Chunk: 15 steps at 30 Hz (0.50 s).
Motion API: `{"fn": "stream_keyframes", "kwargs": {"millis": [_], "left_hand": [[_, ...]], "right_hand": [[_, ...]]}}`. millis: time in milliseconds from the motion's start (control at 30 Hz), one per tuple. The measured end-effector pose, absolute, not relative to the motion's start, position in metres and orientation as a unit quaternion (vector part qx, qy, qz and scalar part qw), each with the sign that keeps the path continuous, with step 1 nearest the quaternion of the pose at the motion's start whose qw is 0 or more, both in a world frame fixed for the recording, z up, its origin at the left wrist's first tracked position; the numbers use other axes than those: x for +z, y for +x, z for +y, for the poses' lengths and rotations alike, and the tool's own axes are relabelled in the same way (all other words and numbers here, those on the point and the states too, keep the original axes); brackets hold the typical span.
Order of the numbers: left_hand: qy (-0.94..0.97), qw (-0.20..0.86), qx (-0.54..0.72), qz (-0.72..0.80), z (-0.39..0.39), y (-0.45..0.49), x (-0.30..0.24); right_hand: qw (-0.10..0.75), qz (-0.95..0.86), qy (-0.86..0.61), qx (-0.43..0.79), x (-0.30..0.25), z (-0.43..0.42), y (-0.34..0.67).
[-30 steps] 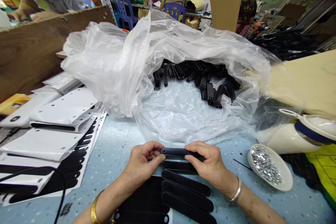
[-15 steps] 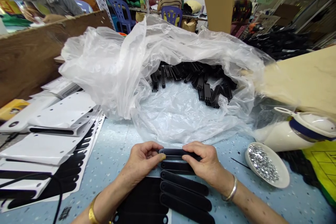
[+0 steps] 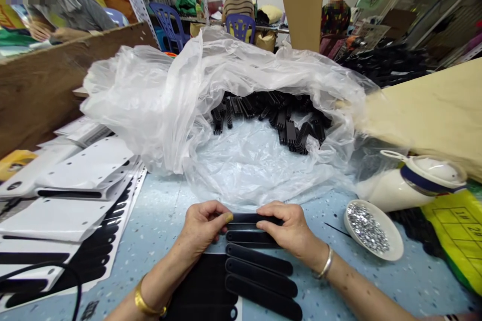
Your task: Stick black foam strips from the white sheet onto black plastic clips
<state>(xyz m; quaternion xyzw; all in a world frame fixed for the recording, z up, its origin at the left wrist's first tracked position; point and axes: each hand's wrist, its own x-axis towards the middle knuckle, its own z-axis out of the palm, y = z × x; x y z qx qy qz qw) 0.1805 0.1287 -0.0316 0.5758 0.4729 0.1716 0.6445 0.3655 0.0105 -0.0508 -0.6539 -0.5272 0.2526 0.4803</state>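
Note:
Between my two hands is a flat black strip (image 3: 243, 218) with rounded ends. My left hand (image 3: 205, 223) pinches its left end between thumb and fingers. Closed on the right end is my right hand (image 3: 282, 220), its fingers covering that tip. Just below lie several similar black strips (image 3: 259, 258) in a fanned row on the blue speckled table (image 3: 161, 210). Left of that row, partly under my left forearm, is a sheet of black pieces (image 3: 203, 286) on white backing.
A clear plastic bag (image 3: 150, 105) lies ahead, with black ridged parts (image 3: 289, 133) inside. Right of my hands are a bowl of small shiny pieces (image 3: 371, 230) and a white mug (image 3: 391, 190) on its side. White sheets (image 3: 83, 170) are stacked left. Other people sit beyond.
The whole view has shifted slightly, so most things appear a little further left. Both hands still hold the black strip; my left thumb and fingers have moved slightly at its end.

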Motion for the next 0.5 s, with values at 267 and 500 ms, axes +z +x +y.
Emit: {"fn": "stream_keyframes", "kwargs": {"millis": [267,500], "left_hand": [[0.587,0.643,0.178,0.459,0.1314,0.1794,-0.0387],[0.583,0.647,0.17,0.461,0.1324,0.1796,-0.0344]], "right_hand": [[0.492,-0.517,-0.627,0.31,-0.0479,0.0082,0.3765],[0.453,-0.569,-0.628,0.276,-0.0467,0.0087,0.3764]]}}
